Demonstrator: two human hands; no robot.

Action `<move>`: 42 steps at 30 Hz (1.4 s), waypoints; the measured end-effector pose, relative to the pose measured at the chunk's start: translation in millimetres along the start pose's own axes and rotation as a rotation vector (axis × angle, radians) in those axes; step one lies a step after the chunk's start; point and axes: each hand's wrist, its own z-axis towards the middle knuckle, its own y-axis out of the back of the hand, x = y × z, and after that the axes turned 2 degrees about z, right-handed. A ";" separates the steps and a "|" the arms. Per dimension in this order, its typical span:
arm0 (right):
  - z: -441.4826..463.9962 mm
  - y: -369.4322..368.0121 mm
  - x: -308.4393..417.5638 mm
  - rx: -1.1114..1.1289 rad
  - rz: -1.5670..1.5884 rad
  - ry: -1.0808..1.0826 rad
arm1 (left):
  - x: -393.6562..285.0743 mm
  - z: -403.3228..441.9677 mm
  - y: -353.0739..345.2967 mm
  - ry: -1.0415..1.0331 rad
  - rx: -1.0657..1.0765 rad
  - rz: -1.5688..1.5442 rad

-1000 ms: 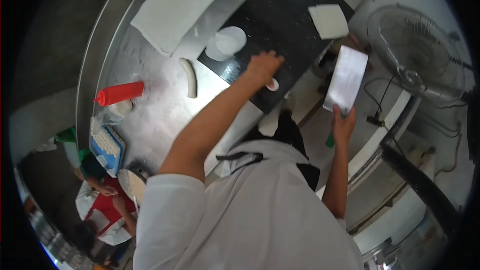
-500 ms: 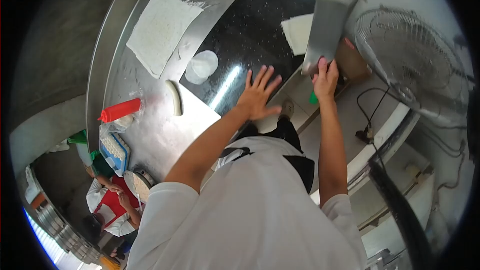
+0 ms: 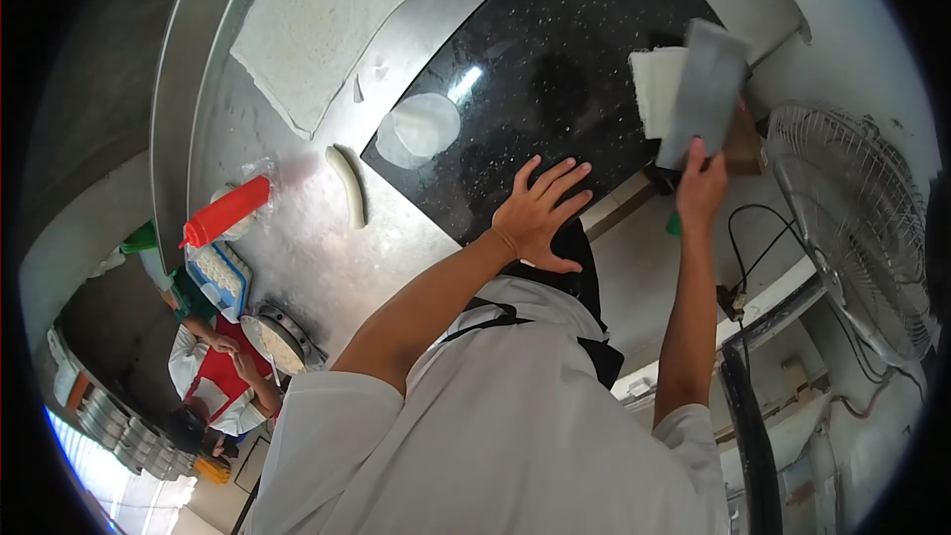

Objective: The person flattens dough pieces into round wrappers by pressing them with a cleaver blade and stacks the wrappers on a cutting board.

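My right hand (image 3: 701, 183) grips a wide-bladed cleaver (image 3: 705, 89); a bit of green shows below the fingers. The blade is held over the right end of the black speckled slab (image 3: 555, 50) and partly covers a folded white cloth (image 3: 651, 89). Whether blade and cloth touch, I cannot tell. With fingers spread, my left hand (image 3: 543, 213) is at the near edge of the slab, holding nothing. Farther left on the slab lies a thin whitish round piece (image 3: 436, 119). A pale dough strip (image 3: 347, 188) rests on the steel table.
A large frayed white cloth (image 3: 307, 30) is spread on the steel table (image 3: 297, 287). At left are a red squeeze bottle (image 3: 228, 212), a blue tray (image 3: 220, 277) with pale pieces and a round pan (image 3: 277, 342). A co-worker (image 3: 223, 376) is beyond. A fan (image 3: 852, 228) stands right.
The view has shifted, showing more of the slab. The cleaver and my right hand have moved to the right in the view. My left hand stays spread by the slab's near edge.
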 end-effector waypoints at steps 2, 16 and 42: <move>-14.8 -0.5 -6.3 0.081 -0.079 -0.066 | 0.1 -3.1 -2.2 -0.020 -0.054 -0.019; -336.6 32.8 -22.8 -0.013 0.223 -0.535 | 7.0 35.1 13.1 0.258 -0.504 -0.321; -188.7 -31.5 25.5 0.541 -0.202 0.135 | 20.8 25.0 10.4 0.033 0.118 0.560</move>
